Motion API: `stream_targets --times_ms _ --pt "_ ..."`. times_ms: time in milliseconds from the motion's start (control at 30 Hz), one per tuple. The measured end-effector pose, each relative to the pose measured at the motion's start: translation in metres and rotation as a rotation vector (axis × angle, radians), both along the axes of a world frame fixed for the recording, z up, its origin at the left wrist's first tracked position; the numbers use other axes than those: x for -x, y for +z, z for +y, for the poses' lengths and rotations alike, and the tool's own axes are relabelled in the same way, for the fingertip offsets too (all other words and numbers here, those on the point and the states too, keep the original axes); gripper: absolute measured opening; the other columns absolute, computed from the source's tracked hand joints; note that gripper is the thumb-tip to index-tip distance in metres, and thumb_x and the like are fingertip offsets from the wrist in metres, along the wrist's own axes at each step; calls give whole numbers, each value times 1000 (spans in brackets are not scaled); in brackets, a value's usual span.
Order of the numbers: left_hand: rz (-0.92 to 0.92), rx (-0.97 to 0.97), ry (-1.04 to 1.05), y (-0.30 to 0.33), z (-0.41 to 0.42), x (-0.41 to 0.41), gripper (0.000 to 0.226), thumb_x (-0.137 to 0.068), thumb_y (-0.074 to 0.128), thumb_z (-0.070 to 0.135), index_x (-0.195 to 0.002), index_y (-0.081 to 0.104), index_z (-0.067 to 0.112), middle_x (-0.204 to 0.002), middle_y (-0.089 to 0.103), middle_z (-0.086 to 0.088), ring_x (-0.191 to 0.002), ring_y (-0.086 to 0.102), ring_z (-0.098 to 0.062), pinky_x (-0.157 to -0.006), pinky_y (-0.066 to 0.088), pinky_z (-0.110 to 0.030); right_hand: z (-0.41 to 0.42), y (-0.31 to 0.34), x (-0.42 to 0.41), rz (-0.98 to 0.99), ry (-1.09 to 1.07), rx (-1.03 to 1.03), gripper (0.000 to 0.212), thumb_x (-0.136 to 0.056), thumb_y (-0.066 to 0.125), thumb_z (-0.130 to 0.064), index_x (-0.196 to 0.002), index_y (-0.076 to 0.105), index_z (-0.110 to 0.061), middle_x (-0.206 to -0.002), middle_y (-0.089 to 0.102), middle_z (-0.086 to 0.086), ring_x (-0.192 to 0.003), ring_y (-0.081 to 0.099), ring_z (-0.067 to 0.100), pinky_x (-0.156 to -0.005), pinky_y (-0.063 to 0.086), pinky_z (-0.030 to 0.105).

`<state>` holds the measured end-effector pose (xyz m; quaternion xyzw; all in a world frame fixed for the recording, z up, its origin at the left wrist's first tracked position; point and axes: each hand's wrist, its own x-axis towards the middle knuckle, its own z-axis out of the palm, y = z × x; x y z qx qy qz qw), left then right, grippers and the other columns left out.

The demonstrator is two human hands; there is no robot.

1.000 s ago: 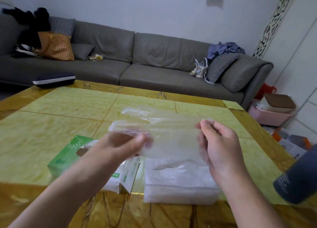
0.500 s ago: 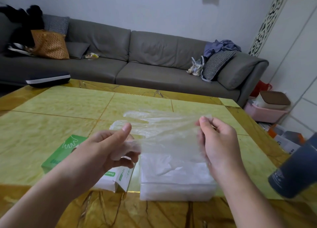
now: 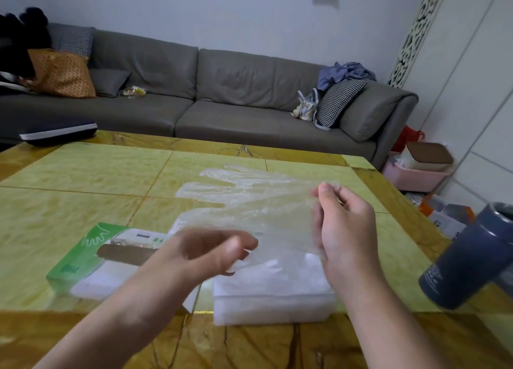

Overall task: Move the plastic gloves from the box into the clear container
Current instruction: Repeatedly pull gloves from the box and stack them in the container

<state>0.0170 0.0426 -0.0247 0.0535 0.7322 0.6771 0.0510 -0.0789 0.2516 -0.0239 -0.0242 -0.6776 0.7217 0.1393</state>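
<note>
Now that my left hand, blurred and loosely curled, has let go of the plastic glove, only my right hand pinches its cuff. It hangs above the clear container, long axis three-to-nine, fingers toward nine o'clock. Next, I'd judge, lower it in; green box waits.

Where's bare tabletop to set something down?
Free: the far-left table beyond the green glove box, and the far edge toward the sofa. Crowded: the near centre, where the box, clear container, both hands and the held glove bunch up; the dark tumbler stands near right.
</note>
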Motion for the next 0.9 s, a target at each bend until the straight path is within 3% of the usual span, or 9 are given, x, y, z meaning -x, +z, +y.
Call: stream_targets --times_ms 100,200,333,467,633,700,767,833,900 --pt "15 81 25 6 16 -5 28 -78 88 44 -103 81 32 -110 78 10 -105 73 -10 -98 54 -32 -3 -1 -2 13 7 -33 30 -110 54 -30 -87 70 -18 -56 44 -4 -46 34 10 -43 25 21" --pt "85 109 101 2 23 -3 20 -86 76 36 -95 82 20 -101 79 2 -99 74 -20 -100 55 -41 -5 -1 -1 30 13 -36 30 -110 54 -27 -86 70 -18 -54 43 -4 -43 31 10 -42 24 19" --pt "88 80 66 1 19 -3 30 -90 68 38 -82 81 12 -86 78 -6 -80 70 -15 -81 54 -30 -1 0 1 23 -9 -30 29 -109 55 -29 -87 71 -19 -55 47 -6 -46 37 9 -42 27 19" --pt "54 -44 -43 0 7 0 43 -93 76 39 -69 74 4 -78 73 -14 -71 64 -23 -69 53 -30 6 1 4 18 -28 -51 30 -109 55 -29 -86 70 -17 -55 47 -6 -44 35 10 -41 26 19" --pt "138 -264 43 8 -5 2 53 -78 75 43 -52 46 7 -53 43 -16 -49 34 -25 -51 29 -34 21 -3 7 -90 38 -127 29 -110 54 -26 -92 71 -10 -55 46 -2 -45 32 13 -43 22 23" --pt "232 -295 88 16 1 -2 48 -80 72 41 -56 49 7 -53 41 -13 -47 33 -25 -51 30 -31 23 -9 6 -141 84 -209 29 -110 53 -24 -93 70 -8 -54 48 0 -44 35 14 -42 25 23" --pt "369 -142 116 27 16 -9 34 -85 68 43 -68 65 13 -62 55 -8 -54 48 -26 -52 42 -32 24 -13 5 -169 123 -311 29 -109 53 -22 -92 69 -6 -55 49 3 -40 38 12 -39 29 21" --pt "531 270 177 28 33 -9 24 -94 61 48 -93 74 28 -89 68 10 -79 62 -7 -67 45 -12 26 -15 4 -175 125 -412 28 -108 53 -21 -90 67 -4 -56 51 6 -39 41 12 -38 32 21" --pt "583 745 176 22 51 -3 34 -101 43 61 -118 65 42 -119 50 30 -116 46 5 -87 39 -8 26 -18 5 -152 101 -531 32 -105 52 -23 -86 60 1 -57 50 6 -42 41 16 -41 34 25"
